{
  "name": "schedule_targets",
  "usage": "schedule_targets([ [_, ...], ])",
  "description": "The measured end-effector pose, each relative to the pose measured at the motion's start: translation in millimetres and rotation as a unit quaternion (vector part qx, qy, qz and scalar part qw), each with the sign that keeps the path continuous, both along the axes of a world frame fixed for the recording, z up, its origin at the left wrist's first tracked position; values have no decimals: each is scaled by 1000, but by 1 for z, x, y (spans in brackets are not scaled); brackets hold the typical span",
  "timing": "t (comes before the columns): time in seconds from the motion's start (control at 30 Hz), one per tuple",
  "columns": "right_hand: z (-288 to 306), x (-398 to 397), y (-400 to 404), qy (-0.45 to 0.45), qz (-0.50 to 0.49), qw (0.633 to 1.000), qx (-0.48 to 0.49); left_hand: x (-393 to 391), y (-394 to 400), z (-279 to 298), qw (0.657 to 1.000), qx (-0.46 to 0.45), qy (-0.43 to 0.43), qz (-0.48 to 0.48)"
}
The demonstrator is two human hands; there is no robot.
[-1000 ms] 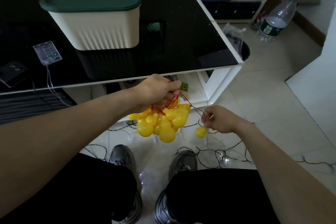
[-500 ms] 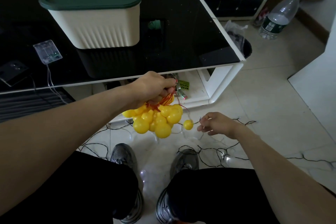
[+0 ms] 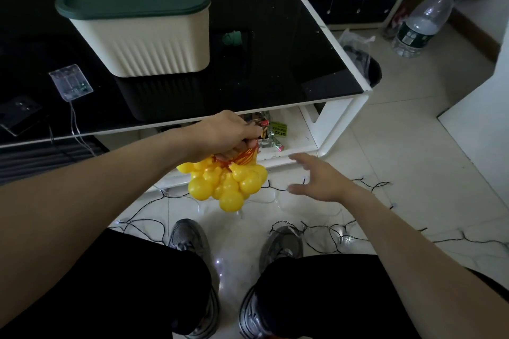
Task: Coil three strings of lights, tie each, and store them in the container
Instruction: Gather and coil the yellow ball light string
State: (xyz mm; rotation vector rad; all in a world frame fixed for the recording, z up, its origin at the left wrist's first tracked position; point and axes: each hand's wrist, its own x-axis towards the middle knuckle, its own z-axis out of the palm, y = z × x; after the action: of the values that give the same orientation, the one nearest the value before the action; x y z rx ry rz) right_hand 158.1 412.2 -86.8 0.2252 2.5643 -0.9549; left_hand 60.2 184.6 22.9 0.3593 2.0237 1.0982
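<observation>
Left grip [image 3: 228, 136] clenches the yellow bulb cluster [image 3: 228, 181], fingers hiding its wire; right grip [image 3: 316, 179] released.

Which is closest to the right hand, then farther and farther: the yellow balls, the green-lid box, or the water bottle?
From the right hand:
1. Yellow balls, just to its left, held by the left hand.
2. Green-lid box, on the black table.
3. Water bottle, far right on the floor.

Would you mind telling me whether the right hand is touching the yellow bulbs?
Apart. The head view shows floor and table base between the open right hand and the yellow bulbs, which the left hand holds.
</observation>
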Motion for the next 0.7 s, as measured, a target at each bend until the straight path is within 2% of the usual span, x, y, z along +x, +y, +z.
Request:
schedule_targets([
  [0.1,28,-7,-31,90,28,988,-123,2,0,2,997,-3,-7,-73],
  [0.2,42,-11,-50,104,28,982,-156,2,-3,0,994,0,-21,-103],
  [0.3,43,-9,-51,105,-14,979,-172,1,-5,-4,996,-13,1,-88],
  [0.4,48,-7,-49,103,-29,978,-178,0,-5,-10,998,-27,42,-44],
  [0.57,59,-6,-40,90,-36,981,-169,-4,-2,-16,993,-13,70,89],
  [0.7,66,-10,-25,31,-84,981,-172,-16,-2,-20,978,-17,16,208],
])
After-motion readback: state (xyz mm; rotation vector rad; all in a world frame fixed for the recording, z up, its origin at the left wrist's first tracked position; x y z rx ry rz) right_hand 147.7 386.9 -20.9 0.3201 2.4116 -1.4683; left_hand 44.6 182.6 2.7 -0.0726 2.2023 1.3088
